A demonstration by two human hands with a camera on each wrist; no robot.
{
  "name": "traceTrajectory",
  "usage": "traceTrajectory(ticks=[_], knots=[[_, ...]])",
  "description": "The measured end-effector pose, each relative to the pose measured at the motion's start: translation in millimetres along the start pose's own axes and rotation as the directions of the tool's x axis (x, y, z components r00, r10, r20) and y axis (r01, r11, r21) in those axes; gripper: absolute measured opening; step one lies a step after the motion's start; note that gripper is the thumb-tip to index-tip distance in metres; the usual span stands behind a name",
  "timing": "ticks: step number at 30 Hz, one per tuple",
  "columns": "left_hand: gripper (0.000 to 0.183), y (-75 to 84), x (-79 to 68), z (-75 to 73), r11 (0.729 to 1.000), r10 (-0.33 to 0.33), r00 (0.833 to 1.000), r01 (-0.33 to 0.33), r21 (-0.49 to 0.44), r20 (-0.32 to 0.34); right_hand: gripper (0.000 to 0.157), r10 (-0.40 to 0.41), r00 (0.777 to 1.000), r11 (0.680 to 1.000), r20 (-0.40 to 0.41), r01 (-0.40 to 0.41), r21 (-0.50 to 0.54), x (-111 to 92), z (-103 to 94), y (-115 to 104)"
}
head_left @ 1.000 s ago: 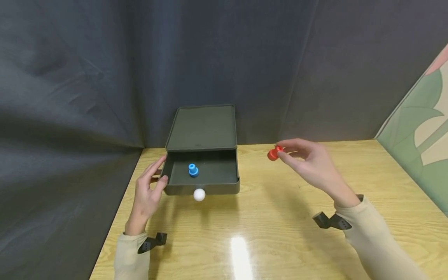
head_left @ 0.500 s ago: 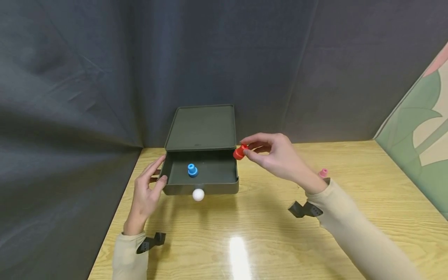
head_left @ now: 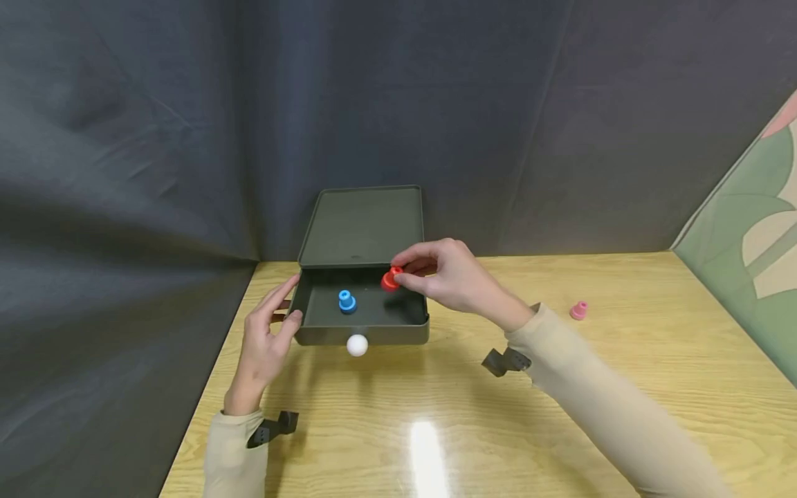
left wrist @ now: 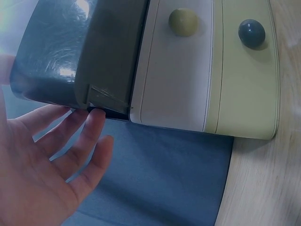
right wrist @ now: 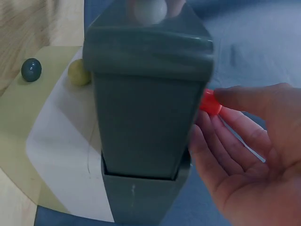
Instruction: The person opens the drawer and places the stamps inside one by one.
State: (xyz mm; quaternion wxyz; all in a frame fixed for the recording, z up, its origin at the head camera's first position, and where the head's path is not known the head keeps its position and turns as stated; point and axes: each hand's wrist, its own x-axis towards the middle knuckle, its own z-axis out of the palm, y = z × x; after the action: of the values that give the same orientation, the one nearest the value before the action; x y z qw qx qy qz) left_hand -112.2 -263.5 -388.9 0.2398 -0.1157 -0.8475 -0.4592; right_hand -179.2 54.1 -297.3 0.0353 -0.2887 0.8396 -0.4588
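Observation:
A dark green drawer [head_left: 398, 335] with a white knob [head_left: 357, 346] stands pulled out of a small cabinet [head_left: 362, 225]. Inside it, left of the middle, a blue stepped peg [head_left: 346, 302] stands upright. My right hand [head_left: 457, 280] pinches a red stepped peg [head_left: 389, 281] between thumb and fingers, tilted, over the drawer's right part. In the right wrist view the drawer side partly hides the red peg [right wrist: 210, 102]. At the drawer's left side my left hand [head_left: 263, 346] rests with spread, lightly bent fingers, the thumb near the front corner.
A pink stepped peg [head_left: 579, 310] stands on the wooden table [head_left: 498, 429] at the right. Below the green drawer, the left wrist view has a white drawer [left wrist: 176, 75] and a yellow-green drawer [left wrist: 244, 84], both pushed in. Dark cloth [head_left: 398, 104] hangs behind.
My right hand has carried the red peg leftward, from right of the cabinet to over the open drawer. The pink peg has come into sight. My left hand stays at the drawer's side.

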Motion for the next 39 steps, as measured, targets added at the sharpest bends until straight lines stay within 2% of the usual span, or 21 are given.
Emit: traceTrajectory(ticks=[10, 14, 29, 39], knots=[[0.058, -1.7, -2.8, -1.1, 1.0, -0.005, 1.0, 0.005, 0.005, -0.005, 0.024, 0.026, 0.996, 0.999, 0.087, -0.021, -0.048, 14.9, 25.7, -2.3], [0.057, -1.8, -2.8, -1.1, 1.0, 0.004, 1.0, -0.004, 0.009, -0.007, 0.023, 0.014, 0.994, 0.998, 0.105, -0.007, -0.069, 19.5, 31.4, -2.1], [0.058, -1.3, -2.9, -0.1, 1.0, -0.005, 1.0, 0.005, 0.013, -0.002, 0.019, -0.036, 0.991, 0.966, 0.127, 0.067, -0.249, 23.6, 45.1, -2.8], [0.057, -0.3, -1.1, 2.0, 1.0, -0.003, 1.0, 0.003, 0.007, -0.002, 0.023, -0.009, 0.993, 0.957, 0.12, 0.043, -0.287, 22.2, 46.5, -3.7]])
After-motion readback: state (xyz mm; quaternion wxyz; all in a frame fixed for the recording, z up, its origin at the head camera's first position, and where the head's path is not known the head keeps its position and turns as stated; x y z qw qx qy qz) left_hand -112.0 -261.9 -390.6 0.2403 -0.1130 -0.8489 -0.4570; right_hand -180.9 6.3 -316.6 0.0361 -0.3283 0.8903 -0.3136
